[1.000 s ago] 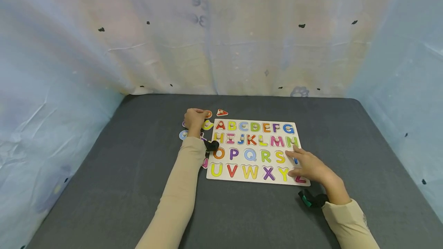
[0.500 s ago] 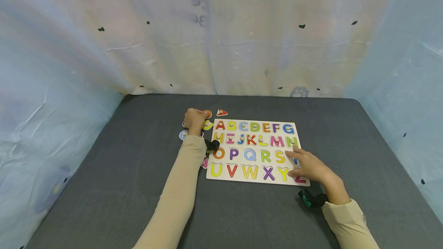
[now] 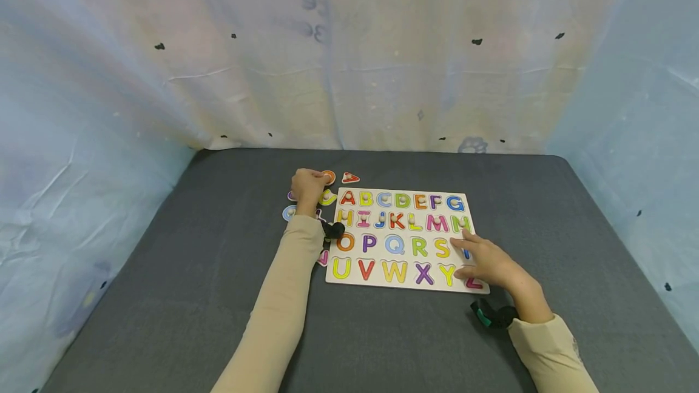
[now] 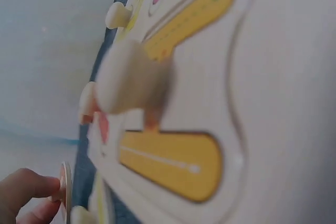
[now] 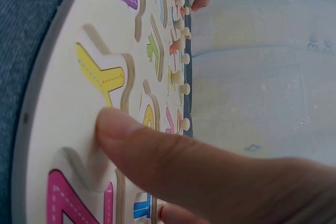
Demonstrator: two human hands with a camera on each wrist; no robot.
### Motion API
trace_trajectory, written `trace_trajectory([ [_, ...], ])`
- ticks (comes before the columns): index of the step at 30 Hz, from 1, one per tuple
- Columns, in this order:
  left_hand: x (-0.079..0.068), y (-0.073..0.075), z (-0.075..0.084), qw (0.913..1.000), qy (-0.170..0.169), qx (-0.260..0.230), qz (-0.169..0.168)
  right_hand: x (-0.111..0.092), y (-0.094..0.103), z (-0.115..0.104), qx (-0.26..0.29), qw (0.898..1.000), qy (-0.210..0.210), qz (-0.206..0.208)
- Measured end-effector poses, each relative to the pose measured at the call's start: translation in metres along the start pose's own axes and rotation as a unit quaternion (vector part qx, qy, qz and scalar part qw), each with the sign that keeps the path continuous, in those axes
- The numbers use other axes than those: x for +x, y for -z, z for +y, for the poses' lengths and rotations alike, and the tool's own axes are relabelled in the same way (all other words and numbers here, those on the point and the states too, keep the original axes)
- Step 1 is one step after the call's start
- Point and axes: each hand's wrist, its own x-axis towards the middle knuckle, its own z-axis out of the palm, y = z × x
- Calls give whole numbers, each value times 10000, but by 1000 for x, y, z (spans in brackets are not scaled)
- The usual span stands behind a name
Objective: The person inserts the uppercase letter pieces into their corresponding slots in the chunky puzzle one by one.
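Observation:
My left hand [image 3: 308, 187] is just beyond the far left corner of the alphabet puzzle board [image 3: 377, 285]. Its thumb and finger pinch the knob of an orange letter O piece [image 3: 329, 177]; in the left wrist view this piece [image 4: 66, 190] stands edge-on. The right hand [image 3: 488, 262] rests on the board's right side with fingers spread, partly covering the T and Z recesses. Up close in the right wrist view, the thumb [image 5: 157, 148] lies between the Y and Z recesses. Knobbed letters fill the two far rows, while the two near rows show bare recesses.
Several loose letter pieces lie left of the board, partly behind the left arm: a yellow piece [image 3: 327, 197], a light blue one [image 3: 289, 213] and a pink one [image 3: 323, 258]. A red triangular piece [image 3: 351, 178] lies beyond the board on the dark table [image 3: 218, 259].
My left hand has shifted slightly away from me, and the orange O piece has moved with it, showing more of its face. The right hand has stayed still on the board.

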Motion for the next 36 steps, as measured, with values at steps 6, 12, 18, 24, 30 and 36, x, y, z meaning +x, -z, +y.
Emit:
trace_trajectory([
  [6, -7, 7, 5, 9982, -367, 11, -477, 0, -1, -1, 17, 10000, -1, 17],
  [12, -13, 16, 8, 9904, -800, 301, -1088, -1, 0, -3, 40, 10000, -45, -15],
  [18, -22, 23, 6, 9790, -1318, 457, -1488, -3, 2, -4, 31, 10000, -39, -12],
  [24, -32, 32, 4, 9678, -1787, 369, -1736, -4, 3, -4, 2, 10000, -76, 6],
  [30, -45, 43, 4, 9508, -2116, 352, -2233, -4, 3, -2, -4, 10000, -39, -48],
  [36, -55, 50, 1, 9172, -2609, 134, -3007, -5, 5, 2, 34, 9999, 18, -121],
])
